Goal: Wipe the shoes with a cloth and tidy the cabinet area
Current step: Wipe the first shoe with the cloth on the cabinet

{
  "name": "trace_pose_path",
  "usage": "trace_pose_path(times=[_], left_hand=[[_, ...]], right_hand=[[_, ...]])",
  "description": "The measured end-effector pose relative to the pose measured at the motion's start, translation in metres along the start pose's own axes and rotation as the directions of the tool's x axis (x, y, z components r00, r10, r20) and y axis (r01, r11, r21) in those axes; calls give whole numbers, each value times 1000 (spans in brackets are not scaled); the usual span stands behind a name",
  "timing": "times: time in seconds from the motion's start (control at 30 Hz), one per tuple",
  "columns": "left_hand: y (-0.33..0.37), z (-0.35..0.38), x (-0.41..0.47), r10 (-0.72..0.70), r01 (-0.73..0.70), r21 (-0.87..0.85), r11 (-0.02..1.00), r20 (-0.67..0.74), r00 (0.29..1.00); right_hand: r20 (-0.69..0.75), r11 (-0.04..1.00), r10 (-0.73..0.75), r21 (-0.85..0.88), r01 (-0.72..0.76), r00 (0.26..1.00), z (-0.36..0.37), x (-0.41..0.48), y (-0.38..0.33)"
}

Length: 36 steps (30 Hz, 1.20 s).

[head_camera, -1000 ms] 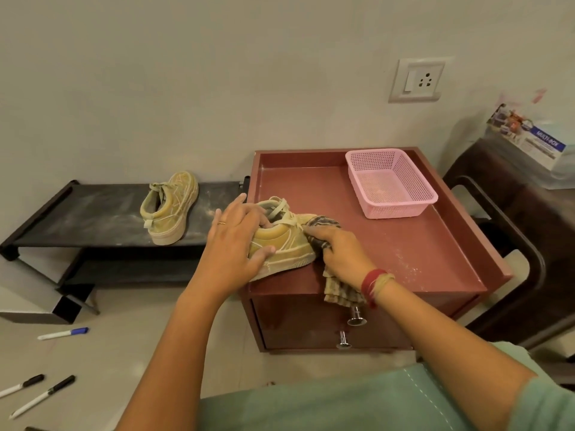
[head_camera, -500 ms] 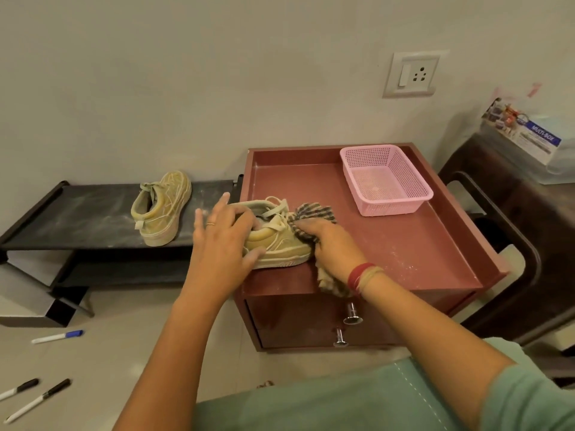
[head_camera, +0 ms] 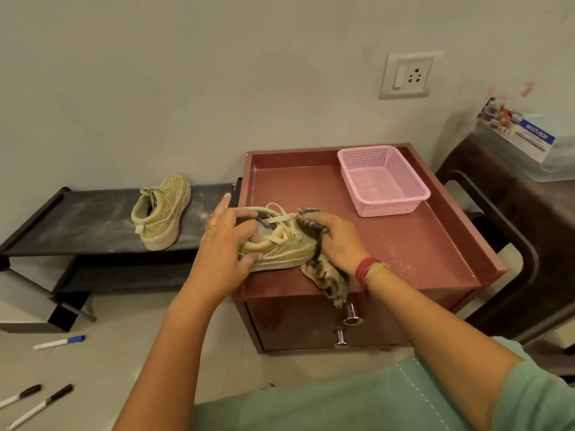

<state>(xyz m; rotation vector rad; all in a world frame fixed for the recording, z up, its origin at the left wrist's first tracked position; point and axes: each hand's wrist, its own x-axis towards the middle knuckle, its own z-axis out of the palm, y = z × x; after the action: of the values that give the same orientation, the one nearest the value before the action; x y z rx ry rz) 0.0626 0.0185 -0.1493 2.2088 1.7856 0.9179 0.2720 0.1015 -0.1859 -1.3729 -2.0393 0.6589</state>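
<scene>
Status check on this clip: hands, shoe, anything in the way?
Left hand steadying shoe on cabinet. Right hand pressing cloth to its toe. Second shoe on rack, untouched. Nothing obstructing.

A single wide-angle view from a camera worn on the person's head, looking forward and steeply down. It sits close above a low reddish-brown wooden cabinet point(head_camera: 404, 244) at centre right of the frame. Both forearms reach in from the bottom edge. A pale wall fills the upper half, and a low black shelf rack point(head_camera: 77, 225) sits at middle left.
</scene>
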Motion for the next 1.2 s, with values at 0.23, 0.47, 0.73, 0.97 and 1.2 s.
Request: trace_pose_path(times=[0.23,0.47,0.73,0.97,1.2], left_hand=[[1,-1,1,4,-4,-20,1000,-4,1000],[0,-1,-2,21,-21,-15,1000,2,1000],[0,0,0,-31,31,-31,999,14,999],[-1,-1,0,-27,27,-15,1000,16,1000],[-1,-2,0,-15,15,-9,1000,18,1000]], right_hand=[[121,958,5,-286,30,993,-10,3,10],[-90,946,-167,267,186,982,-7,-9,-34],[190,938,-37,-331,99,981,1,-4,1],[-61,942,-95,317,109,994,-5,-10,-35],[98,977,-202,-44,207,975,5,-8,-20]])
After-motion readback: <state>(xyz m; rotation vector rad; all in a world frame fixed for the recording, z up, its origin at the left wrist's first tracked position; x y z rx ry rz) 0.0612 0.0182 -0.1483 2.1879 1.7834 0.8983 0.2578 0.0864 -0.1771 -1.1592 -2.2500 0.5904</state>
